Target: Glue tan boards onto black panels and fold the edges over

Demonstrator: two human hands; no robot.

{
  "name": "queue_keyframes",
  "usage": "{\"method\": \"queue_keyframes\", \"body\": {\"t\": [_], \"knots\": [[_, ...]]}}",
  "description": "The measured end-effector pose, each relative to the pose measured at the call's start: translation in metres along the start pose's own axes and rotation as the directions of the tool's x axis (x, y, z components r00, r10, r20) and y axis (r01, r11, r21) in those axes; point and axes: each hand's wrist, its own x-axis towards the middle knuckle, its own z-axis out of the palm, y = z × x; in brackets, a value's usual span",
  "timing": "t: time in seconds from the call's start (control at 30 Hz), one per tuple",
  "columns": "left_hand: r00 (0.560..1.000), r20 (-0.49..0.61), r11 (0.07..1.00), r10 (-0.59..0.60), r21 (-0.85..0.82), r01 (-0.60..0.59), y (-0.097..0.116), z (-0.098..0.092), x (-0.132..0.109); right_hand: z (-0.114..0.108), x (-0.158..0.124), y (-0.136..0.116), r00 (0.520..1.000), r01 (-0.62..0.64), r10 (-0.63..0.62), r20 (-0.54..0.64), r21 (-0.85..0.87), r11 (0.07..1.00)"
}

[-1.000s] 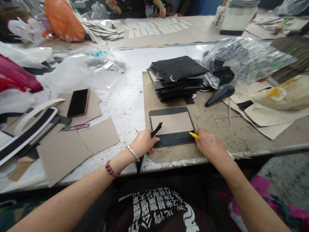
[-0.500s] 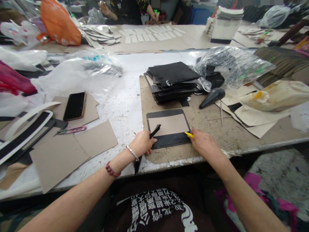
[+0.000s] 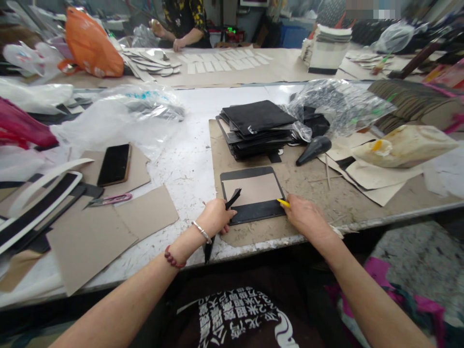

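Observation:
A black panel (image 3: 253, 212) with a tan card (image 3: 253, 189) laid on it lies flat near the table's front edge. My left hand (image 3: 214, 217) is closed on a narrow black strip (image 3: 232, 198) at the panel's left corner; the strip's other end hangs below the wrist. My right hand (image 3: 304, 215) is closed on a thin yellow tool (image 3: 283, 203), its tip touching the panel's right edge. Behind the panel sits a stack of black panels (image 3: 256, 127).
A black phone (image 3: 115, 164) and pink snips (image 3: 108, 199) lie on brown card sheets at left. A black cone-shaped tool (image 3: 313, 149), clear plastic bags (image 3: 340, 106) and a yellowed container (image 3: 406, 145) sit at right. Another person works at the far table beside an orange bag (image 3: 90, 46).
Both hands stay in place on the panel. The camera has tilted up slightly, so the table sits a little lower in view and more of the far table shows.

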Motion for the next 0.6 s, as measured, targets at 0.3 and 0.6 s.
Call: {"method": "queue_keyframes", "body": {"t": [0.3, 0.6], "knots": [[0.994, -0.112, 0.999, 0.014, 0.038, -0.009, -0.009, 0.009, 0.007, 0.008, 0.003, 0.017, 0.996, 0.003, 0.001, -0.093, 0.039, 0.999], [0.967, -0.229, 0.992, 0.116, 0.067, -0.103, -0.011, 0.006, 0.008, 0.031, 0.014, -0.058, 0.874, 0.265, -0.251, -0.416, -0.025, 0.964]]}}
